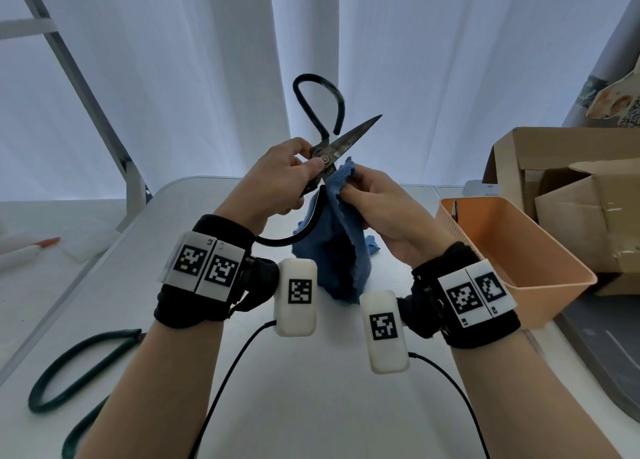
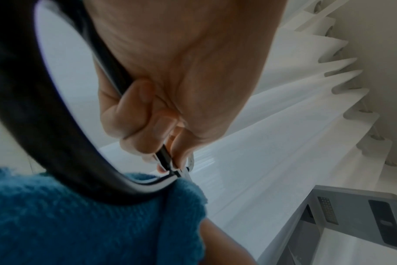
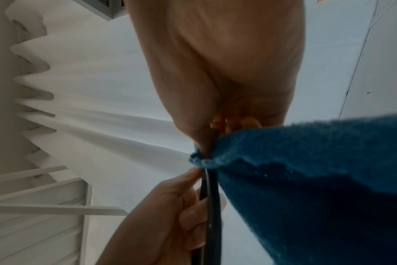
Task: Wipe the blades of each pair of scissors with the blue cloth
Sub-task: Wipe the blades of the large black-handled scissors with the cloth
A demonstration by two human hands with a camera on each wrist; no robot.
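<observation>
Black-handled scissors (image 1: 341, 142) are held up over the white table (image 1: 294, 389), blades spread wide. My left hand (image 1: 289, 174) grips them at the pivot and lower handle (image 2: 57, 136), thumb on the screw. One dark blade points up to the right; the other is wrapped in the blue cloth (image 1: 332, 237). My right hand (image 1: 377, 209) pinches the cloth (image 3: 306, 179) round that blade just below the pivot. The rest of the cloth hangs down to the table. A second pair of scissors with green handles (image 1: 69, 375) lies at the near left, partly under my left forearm.
An orange plastic bin (image 1: 519, 250) stands at the right, with open cardboard boxes (image 1: 571, 202) behind it. A white pen with an orange tip (image 1: 31, 249) lies on a surface at the far left. White curtains hang behind the table.
</observation>
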